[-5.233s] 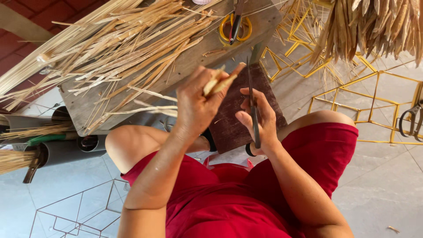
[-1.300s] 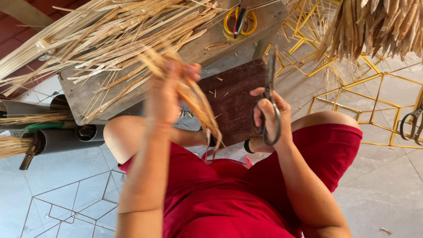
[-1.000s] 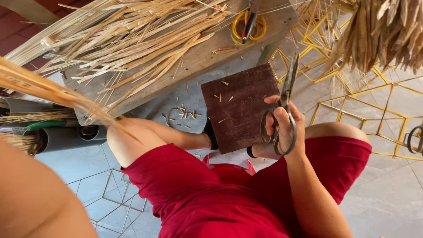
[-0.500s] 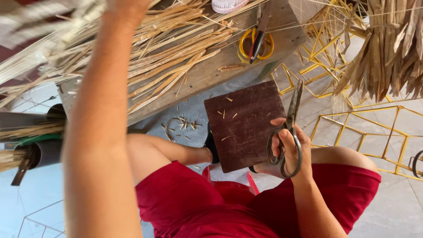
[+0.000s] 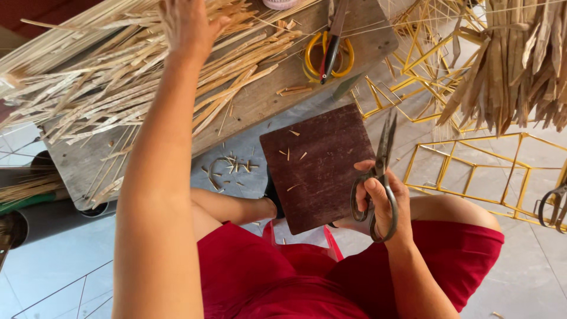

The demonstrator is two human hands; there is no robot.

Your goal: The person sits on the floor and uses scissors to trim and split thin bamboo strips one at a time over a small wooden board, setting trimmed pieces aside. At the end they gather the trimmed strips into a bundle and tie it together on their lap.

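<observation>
My left hand (image 5: 190,25) reaches far forward and lies on a pile of pale split bamboo strips (image 5: 100,82) on a weathered wooden plank (image 5: 266,94). Its fingers are spread, and the fingertips are cut off by the frame's top edge. My right hand (image 5: 384,204) is shut on a pair of large dark metal scissors (image 5: 378,177), blades pointing away from me. The scissors are over the right edge of a dark brown square board (image 5: 313,168) that rests by my knees. A few short offcuts lie on the board.
Yellow-handled scissors (image 5: 328,52) lie on the plank. Yellow wire frames (image 5: 472,171) stand on the tiled floor at the right, under a hanging bundle of dried strips (image 5: 514,59). Short cuttings (image 5: 230,168) litter the floor. Dark pipes (image 5: 41,215) lie at the left.
My left hand lifted a bundle of strips away from my lap, swung it left and up, and now rests on the pile without it. My right hand stayed shut on the scissors.
</observation>
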